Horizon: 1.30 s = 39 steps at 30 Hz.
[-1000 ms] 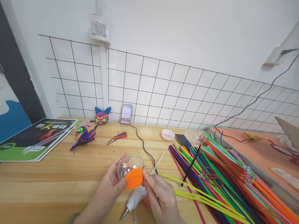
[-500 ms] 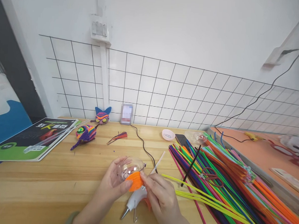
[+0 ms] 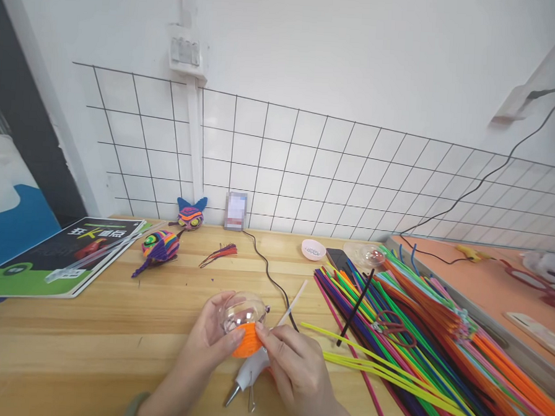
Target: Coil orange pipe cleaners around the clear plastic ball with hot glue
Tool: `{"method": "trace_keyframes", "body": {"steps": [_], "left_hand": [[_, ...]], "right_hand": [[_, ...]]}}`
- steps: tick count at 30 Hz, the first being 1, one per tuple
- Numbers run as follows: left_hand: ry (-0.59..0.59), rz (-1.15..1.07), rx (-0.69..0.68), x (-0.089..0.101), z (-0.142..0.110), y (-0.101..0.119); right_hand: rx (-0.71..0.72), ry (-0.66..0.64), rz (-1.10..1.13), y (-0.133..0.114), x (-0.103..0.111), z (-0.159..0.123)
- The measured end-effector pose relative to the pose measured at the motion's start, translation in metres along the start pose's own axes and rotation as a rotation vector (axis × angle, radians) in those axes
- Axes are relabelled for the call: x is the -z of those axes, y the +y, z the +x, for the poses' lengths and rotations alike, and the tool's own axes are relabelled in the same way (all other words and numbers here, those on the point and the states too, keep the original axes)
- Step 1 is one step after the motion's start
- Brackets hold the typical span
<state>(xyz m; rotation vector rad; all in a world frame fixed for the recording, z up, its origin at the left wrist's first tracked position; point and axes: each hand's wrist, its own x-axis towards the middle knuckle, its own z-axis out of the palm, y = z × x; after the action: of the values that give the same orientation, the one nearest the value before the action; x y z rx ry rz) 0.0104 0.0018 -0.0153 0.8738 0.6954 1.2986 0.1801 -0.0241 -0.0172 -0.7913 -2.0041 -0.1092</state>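
My left hand (image 3: 212, 335) is closed around a clear plastic ball (image 3: 242, 307), its thumb pressing on an orange patch on the near side. That patch looks like rows of orange pipe cleaner (image 3: 247, 342) lying against the ball. The fingertips of my right hand (image 3: 295, 361) pinch the patch's right edge. Under both hands lies a white hot glue gun (image 3: 251, 369), nozzle toward me, with its wire stand out and its orange part mostly covered by my right hand. A whitish glue stick (image 3: 295, 302) sticks out from its back.
Pipe cleaners (image 3: 391, 338) in many colours cover the right side, with red-handled scissors (image 3: 394, 329) on top. Behind are a pink bowl (image 3: 313, 250) and a phone (image 3: 337, 258). Two wrapped figures (image 3: 160, 248), a booklet (image 3: 84, 247) and a black cable (image 3: 269, 266) lie farther left.
My right fingertips have shifted slightly left and down along the orange edge. The orange patch is turned a little more toward me. Both hands keep their hold.
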Motion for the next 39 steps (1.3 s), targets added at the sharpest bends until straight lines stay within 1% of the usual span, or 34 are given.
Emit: {"method": "trace_keyframes", "body": {"steps": [5,8,11,14,17,20,26,30,34,39], "left_hand": [[0.002,0.035,-0.010,0.005,0.003,-0.003],[-0.036,0.056,-0.004,0.009,0.005,-0.003],[-0.061,0.067,0.037,0.012,0.005,0.001],[-0.027,0.120,0.060,0.014,0.006,0.005],[-0.005,0.189,0.051,0.015,0.007,0.005],[0.000,0.212,0.039,0.015,0.008,0.003],[0.021,0.208,0.051,0.011,0.005,0.004],[0.003,0.203,0.062,0.010,0.004,0.006],[0.000,0.200,0.073,0.011,0.003,0.008],[0.032,0.233,0.075,0.008,0.003,0.008]], "right_hand": [[0.003,0.005,-0.015,0.001,0.000,0.000],[0.017,0.005,-0.035,0.001,0.000,0.000],[0.039,0.014,-0.061,0.002,0.001,0.000],[0.068,0.010,-0.117,0.001,0.001,0.002],[0.095,0.021,-0.161,0.000,0.001,0.003],[0.110,0.031,-0.195,0.000,0.000,0.003],[0.121,-0.010,-0.225,-0.001,-0.001,0.002],[0.129,-0.023,-0.235,-0.001,-0.002,0.003],[0.132,-0.018,-0.229,-0.002,-0.002,0.004],[0.124,-0.021,-0.195,-0.005,-0.003,0.006]]}}
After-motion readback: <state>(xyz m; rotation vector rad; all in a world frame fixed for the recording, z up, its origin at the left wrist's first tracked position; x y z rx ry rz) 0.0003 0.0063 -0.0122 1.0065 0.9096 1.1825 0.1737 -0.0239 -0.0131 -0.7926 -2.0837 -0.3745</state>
